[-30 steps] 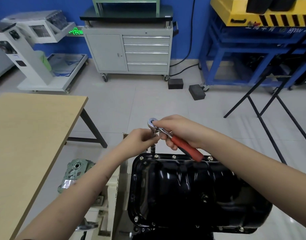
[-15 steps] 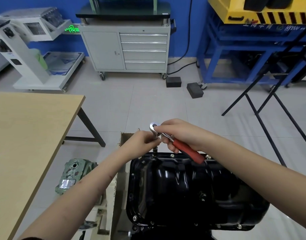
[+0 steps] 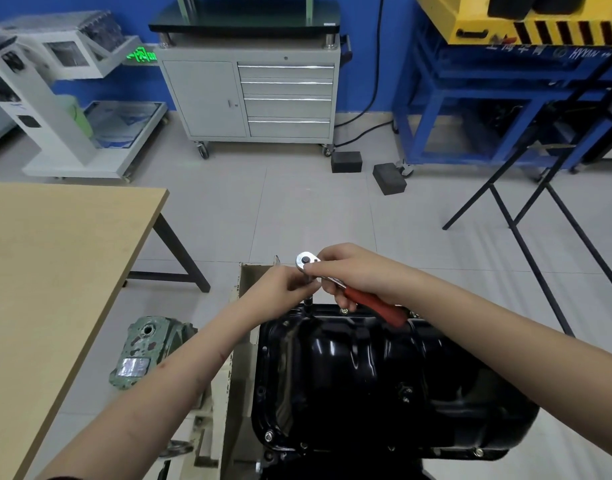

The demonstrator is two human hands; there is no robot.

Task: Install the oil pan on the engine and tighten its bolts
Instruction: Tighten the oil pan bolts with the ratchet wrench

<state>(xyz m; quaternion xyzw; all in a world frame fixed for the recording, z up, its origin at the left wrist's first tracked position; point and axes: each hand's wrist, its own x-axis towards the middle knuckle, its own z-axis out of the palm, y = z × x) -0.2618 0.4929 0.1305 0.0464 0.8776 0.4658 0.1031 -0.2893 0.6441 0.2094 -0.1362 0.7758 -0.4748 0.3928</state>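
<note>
A glossy black oil pan [image 3: 366,375] sits on the engine at the bottom centre, with bolts [image 3: 268,435] along its flange. A ratchet wrench [image 3: 306,261] with a chrome head and red handle [image 3: 377,306] stands over the pan's far left corner, its socket extension [image 3: 308,301] reaching down to the flange. My right hand [image 3: 353,271] grips the wrench just behind the head. My left hand [image 3: 283,284] pinches the extension under the head.
A wooden table [image 3: 55,271] stands to the left. A green metal housing [image 3: 148,351] lies on the floor beside the beige engine stand [image 3: 235,375]. Farther off are a grey tool cabinet [image 3: 252,91], black blocks [image 3: 389,178], a blue frame [image 3: 470,98] and black stand legs [image 3: 540,209].
The view has shifted slightly. Both hands keep hold of the wrench over the same corner; the handle has swung very little.
</note>
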